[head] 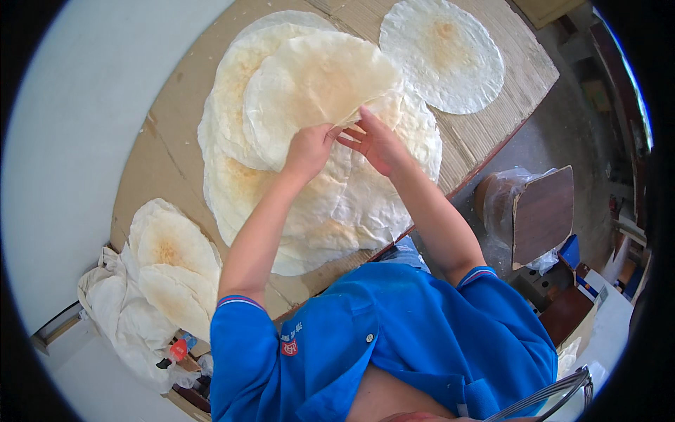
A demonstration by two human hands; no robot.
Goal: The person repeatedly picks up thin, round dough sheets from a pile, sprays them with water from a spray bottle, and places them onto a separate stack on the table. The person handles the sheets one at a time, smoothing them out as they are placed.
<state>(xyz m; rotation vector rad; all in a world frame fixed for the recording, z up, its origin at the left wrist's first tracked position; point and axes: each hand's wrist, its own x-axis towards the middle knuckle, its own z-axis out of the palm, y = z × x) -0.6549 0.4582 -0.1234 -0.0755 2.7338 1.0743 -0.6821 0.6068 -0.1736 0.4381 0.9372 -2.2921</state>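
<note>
A thin round flatbread (311, 84) with a browned middle lies on top of a wide, overlapping pile of flatbreads (237, 195). My left hand (311, 150) pinches its near edge between thumb and fingers. Just right of it, my right hand (377, 140) is at the same edge with its fingers spread; whether it grips the sheet is unclear. One separate flatbread (443, 58) lies flat to the upper right, close to the pile. Smaller folded or overlapping flatbreads (169, 242) are at the lower left, on a white cloth (121, 306).
Corrugated cardboard (169, 121) covers the table, whose edge runs diagonally on the right. A white wall (95, 95) borders the left. Beyond the edge stands a stool (543, 216) with clear plastic around it. Boxes (569, 311) and other items are at the lower right.
</note>
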